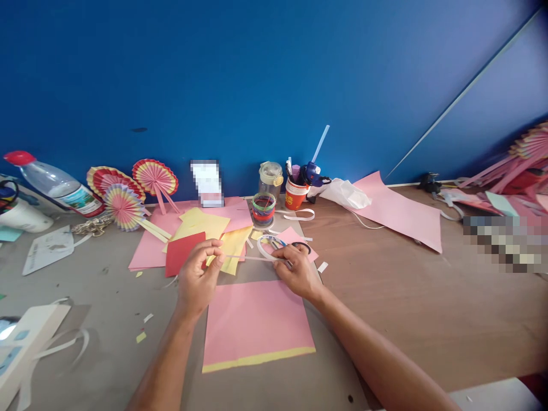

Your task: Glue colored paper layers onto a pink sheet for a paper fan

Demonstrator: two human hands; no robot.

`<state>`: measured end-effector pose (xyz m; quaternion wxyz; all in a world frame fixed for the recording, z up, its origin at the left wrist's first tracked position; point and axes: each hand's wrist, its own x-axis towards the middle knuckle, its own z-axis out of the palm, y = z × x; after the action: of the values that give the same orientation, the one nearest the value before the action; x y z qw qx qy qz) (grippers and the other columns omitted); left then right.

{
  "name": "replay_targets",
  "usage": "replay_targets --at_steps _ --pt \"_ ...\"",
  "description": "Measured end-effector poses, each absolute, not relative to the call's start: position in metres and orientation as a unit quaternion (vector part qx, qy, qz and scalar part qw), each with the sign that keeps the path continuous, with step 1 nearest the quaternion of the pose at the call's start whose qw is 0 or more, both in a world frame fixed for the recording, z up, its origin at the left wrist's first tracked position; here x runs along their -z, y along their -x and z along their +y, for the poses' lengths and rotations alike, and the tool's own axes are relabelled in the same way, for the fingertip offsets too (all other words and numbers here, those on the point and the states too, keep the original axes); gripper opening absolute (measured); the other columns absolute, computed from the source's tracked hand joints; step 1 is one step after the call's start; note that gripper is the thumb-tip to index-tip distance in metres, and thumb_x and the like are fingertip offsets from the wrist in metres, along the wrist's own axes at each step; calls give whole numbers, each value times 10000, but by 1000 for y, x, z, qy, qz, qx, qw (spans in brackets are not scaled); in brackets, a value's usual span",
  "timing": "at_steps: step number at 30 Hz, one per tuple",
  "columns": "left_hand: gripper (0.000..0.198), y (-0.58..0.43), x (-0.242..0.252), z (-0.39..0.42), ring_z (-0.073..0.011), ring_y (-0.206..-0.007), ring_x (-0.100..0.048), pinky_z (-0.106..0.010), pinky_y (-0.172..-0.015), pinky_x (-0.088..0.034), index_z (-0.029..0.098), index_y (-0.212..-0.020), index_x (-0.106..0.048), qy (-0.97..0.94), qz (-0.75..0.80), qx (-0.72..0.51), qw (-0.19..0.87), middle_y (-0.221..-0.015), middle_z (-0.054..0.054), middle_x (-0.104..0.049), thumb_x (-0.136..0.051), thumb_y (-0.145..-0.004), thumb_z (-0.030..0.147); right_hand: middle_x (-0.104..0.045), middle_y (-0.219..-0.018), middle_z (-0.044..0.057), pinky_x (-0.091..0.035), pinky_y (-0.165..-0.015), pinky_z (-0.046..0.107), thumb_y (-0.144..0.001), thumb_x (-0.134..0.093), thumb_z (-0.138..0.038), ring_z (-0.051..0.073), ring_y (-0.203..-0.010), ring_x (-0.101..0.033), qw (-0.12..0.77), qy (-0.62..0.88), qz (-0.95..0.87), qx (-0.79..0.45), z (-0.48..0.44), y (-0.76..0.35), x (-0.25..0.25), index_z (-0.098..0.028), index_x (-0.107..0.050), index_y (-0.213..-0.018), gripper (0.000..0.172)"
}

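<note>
The yellow-edged sheet [259, 321] is smooth, matt paper.

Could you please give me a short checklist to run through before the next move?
1. Pale strip held between left hand and right hand: ok.
2. Strip drawn straight between the fingers: ok, it looks straight.
3. Pink sheet lying flat, yellow band along its near edge: ok.
4. Dark handle loop by the right hand, gripped or lying free: cannot tell.
5. Tabletop free of scraps: not ok, a yellow scrap and white scrap lie left of the sheet.
</note>
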<state>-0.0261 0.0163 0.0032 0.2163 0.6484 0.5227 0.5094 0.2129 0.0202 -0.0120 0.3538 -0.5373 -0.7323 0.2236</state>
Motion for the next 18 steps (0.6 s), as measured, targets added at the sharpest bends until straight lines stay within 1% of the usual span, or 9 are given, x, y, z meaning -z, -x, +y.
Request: replay_targets --at_steps 6,12,16,18 --pt "66 26 -4 16 -189 -1067 -576 -339 -951 -431 210 -821 -599 -652 520 -508 213 -1065 -47 -617 -585 -853 267 -672 -782 26 -340 -872 398 -753 -482 -150 205 -811 -562 357 543 -719 -246 20 -213 10 -203 -667 -839 211" --pt "77 24 -6 14 -183 -1061 -576 -321 -926 -432 208 -813 -594 -664 520 -497 205 -1066 -47 -615 -571 -863 263 -680 -773 21 -344 -888 394 -734 -482 -144 201 -801 -570 368 562 -702 -236 21 -212 13 -214 -662 -806 207" --pt "105 19 -6 13 -177 -1047 -573 -302 -887 -434 204 -801 -578 -678 522 -480 192 -1066 -50 -614 -544 -882 262 -657 -687 -7 -359 -875 394 -707 -448 -151 184 -724 -548 401 579 -666 -247 27 -214 17 -216 -647 -733 211" --pt "119 17 -7 12 -172 -1031 -575 -296 -870 -437 203 -800 -569 -684 519 -476 188 -1053 -50 -614 -528 -893 263 -633 -649 -18 -390 -824 359 -709 -454 -180 175 -692 -534 420 584 -638 -276 29 -217 18 -217 -645 -719 194"
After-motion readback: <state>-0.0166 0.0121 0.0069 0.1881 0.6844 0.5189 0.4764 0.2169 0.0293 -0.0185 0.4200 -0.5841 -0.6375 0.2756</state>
